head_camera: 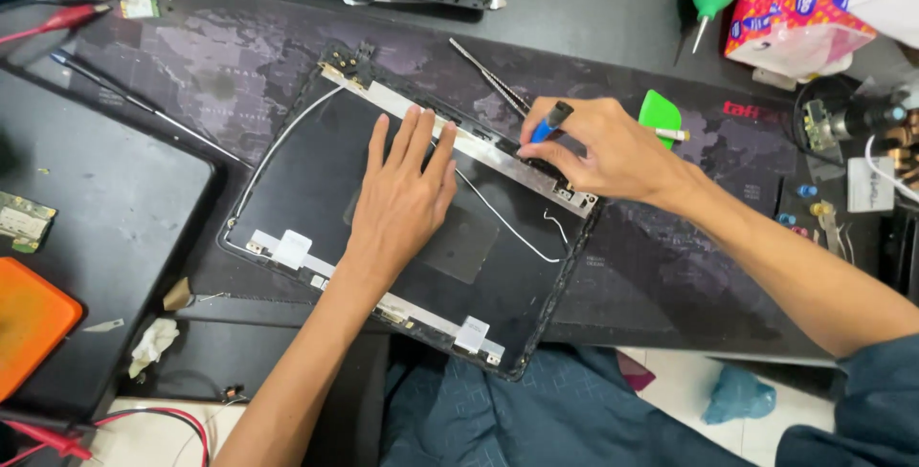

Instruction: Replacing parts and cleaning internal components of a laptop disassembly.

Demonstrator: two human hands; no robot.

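Left hand (402,194) spread flat, palm down on black laptop lid (316,189), holding nothing; right hand (598,146) closed around blue-tipped screwdriver (550,122), tip at metal bracket (459,137) just beyond left fingertips; green pry tool (659,108) just behind right hand

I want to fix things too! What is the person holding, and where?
The right hand pinches a blue screwdriver by its handle. The left hand lies flat on the laptop lid.
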